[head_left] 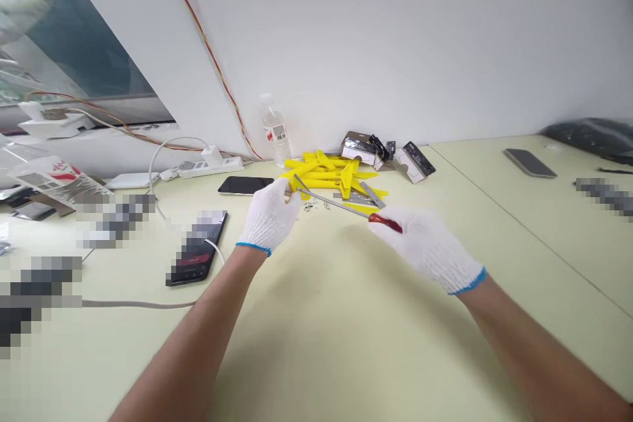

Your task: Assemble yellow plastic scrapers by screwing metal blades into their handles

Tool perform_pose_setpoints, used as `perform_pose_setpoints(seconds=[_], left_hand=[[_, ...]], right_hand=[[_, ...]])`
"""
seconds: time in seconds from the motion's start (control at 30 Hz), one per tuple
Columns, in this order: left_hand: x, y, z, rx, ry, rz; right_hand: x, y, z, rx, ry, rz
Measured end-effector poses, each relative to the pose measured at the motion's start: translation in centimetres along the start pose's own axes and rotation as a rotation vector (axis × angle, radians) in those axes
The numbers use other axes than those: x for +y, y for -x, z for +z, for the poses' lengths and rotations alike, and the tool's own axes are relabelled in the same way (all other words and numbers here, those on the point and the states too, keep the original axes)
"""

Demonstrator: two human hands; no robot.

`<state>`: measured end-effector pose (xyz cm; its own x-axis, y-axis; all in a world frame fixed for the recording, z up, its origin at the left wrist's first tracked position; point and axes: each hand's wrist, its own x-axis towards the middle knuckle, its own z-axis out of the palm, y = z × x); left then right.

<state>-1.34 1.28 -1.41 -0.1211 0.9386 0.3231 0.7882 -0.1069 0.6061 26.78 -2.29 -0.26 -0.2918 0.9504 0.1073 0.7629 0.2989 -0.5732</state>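
Red on its handle and grey on its long shaft, the screwdriver (pixel 386 221) lies aslant above the table (pixel 316 343). It runs from the right hand (pixel 428 244) over to the left and a bit away, so its tip is at the left hand (pixel 270 209). The right fingers are curled round the red handle. The left thumb and fingers are pinched on a yellow plastic piece (pixel 293 186), and the tip is right by it. I cannot tell if the two touch.

Just past the hands is a pile of yellow plastic parts (pixel 347 179), with flat metal strips (pixel 374 195) at its near right side. Tiny bits (pixel 311 206) lie in front. Behind the pile, a clear bottle (pixel 275 135) stands upright by the wall; I cannot tell how full it is. Small card boxes (pixel 414 163) sit at the back right, and their insides are hidden.
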Motion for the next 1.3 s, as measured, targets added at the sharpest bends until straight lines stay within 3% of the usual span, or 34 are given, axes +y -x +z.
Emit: perform_pose_setpoints(seconds=[0.17, 0.33, 0.47, 0.53, 0.67, 0.87, 0.93, 1.07, 1.13, 1.2, 1.3], left_hand=[[-0.5, -0.1, 0.2, 0.020, -0.120, 0.082], [-0.9, -0.4, 0.4, 0.028, -0.121, 0.108], [-1.5, -0.6, 0.6, 0.046, -0.119, 0.117], [-1.9, -0.7, 0.8, 0.058, -0.135, 0.129], [-2.1, -0.9, 1.0, 0.071, -0.172, 0.153], [-2.2, -0.7, 1.2, 0.108, -0.220, 0.177], [-2.4, -0.6, 1.3, 0.120, -0.234, 0.205], [-2.7, -0.5, 1.1, 0.160, -0.237, 0.272], [-2.7, -0.5, 0.8, 0.193, -0.251, 0.270], [-2.7, -0.6, 0.6, 0.204, -0.272, 0.262], [-2.7, -0.7, 0.6, 0.164, -0.274, 0.247]], right_hand=[[0.4, -0.4, -0.4, -0.177, -0.077, 0.050], [0.7, -0.8, -0.5, -0.233, -0.301, 0.217], [0.8, -1.0, -0.6, -0.489, -0.641, 0.319], [1.0, -1.2, -0.7, -0.554, -0.731, 0.349], [0.7, -1.1, -0.5, -0.394, -0.529, 0.317], [-1.2, 0.3, 0.0, -0.097, -0.175, 0.128], [-1.0, 0.2, -0.2, -0.218, -0.331, 0.173], [0.5, -0.8, -0.7, -0.659, -0.931, 0.409], [1.2, -1.2, -0.8, -0.713, -1.011, 0.426], [1.3, -1.3, -0.7, -0.603, -0.836, 0.365], [1.0, -0.8, 0.0, -0.204, -0.335, 0.178]])
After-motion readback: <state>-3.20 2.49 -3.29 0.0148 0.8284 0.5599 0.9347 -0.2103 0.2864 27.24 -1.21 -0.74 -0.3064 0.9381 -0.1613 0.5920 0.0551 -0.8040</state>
